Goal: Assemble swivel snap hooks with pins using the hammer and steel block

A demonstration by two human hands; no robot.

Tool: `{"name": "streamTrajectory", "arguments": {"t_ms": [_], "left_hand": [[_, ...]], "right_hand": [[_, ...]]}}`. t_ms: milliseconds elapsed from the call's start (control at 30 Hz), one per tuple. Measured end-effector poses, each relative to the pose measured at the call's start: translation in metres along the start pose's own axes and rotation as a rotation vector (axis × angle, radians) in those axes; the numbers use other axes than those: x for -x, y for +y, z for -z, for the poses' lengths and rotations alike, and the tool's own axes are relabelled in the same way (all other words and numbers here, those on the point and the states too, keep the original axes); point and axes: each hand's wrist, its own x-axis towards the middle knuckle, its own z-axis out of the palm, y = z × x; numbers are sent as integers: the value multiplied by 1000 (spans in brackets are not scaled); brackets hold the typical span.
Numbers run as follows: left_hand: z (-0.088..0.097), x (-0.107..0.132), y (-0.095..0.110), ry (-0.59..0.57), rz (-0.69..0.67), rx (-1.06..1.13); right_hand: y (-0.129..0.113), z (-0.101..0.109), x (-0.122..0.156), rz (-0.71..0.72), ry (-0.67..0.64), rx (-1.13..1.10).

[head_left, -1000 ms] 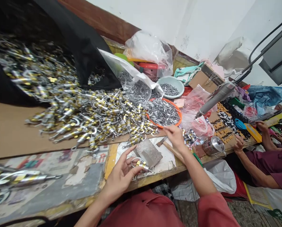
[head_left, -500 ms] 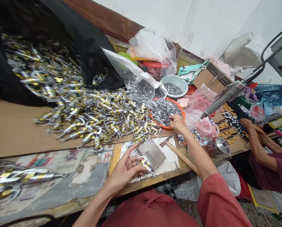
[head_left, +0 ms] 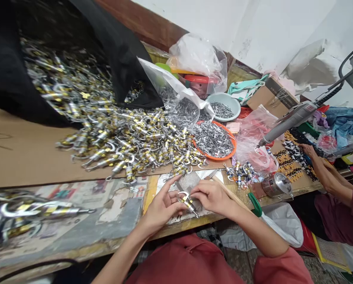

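My left hand (head_left: 161,207) is closed with thumb and fingers around a small silver-and-yellow metal piece with a curved hook (head_left: 188,203), over the bench's near edge. Just right of it, my right hand (head_left: 213,195) has its fingers pinched together, close to the piece; what they hold is too small to make out. Behind both hands lies a flat grey metal block (head_left: 188,181), partly hidden. A hammer (head_left: 211,174) rests beside it, its wooden handle partly under my right forearm. Farther back sits an orange basin (head_left: 220,158) of small silver metal parts.
A large pile of similar silver-and-yellow pieces (head_left: 141,138) spills from a black bag (head_left: 117,51). Behind the orange basin stands a pale bowl (head_left: 237,112) of metal pins. A grey power tool (head_left: 289,122) hangs at right, above a metal cup (head_left: 277,183). A co-worker's hand (head_left: 309,154) works beyond.
My right hand has left the orange basin and come back toward me, beside the hooked piece. My left hand still holds that piece. The whole view has shifted slightly.
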Motion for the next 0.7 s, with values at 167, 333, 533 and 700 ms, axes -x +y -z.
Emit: {"name": "streamTrajectory", "arguments": {"t_ms": [167, 333, 533, 700], "left_hand": [[0, 0, -2, -11, -23, 22], [2, 1, -5, -9, -43, 8], [2, 1, -6, 2, -27, -4], [2, 1, -6, 29, -30, -20]], "right_hand": [[1, -15, 14, 223, 210, 255], [-13, -20, 20, 165, 128, 548], [-30, -23, 22, 40, -7, 641], [-23, -16, 34, -20, 25, 463]]}}
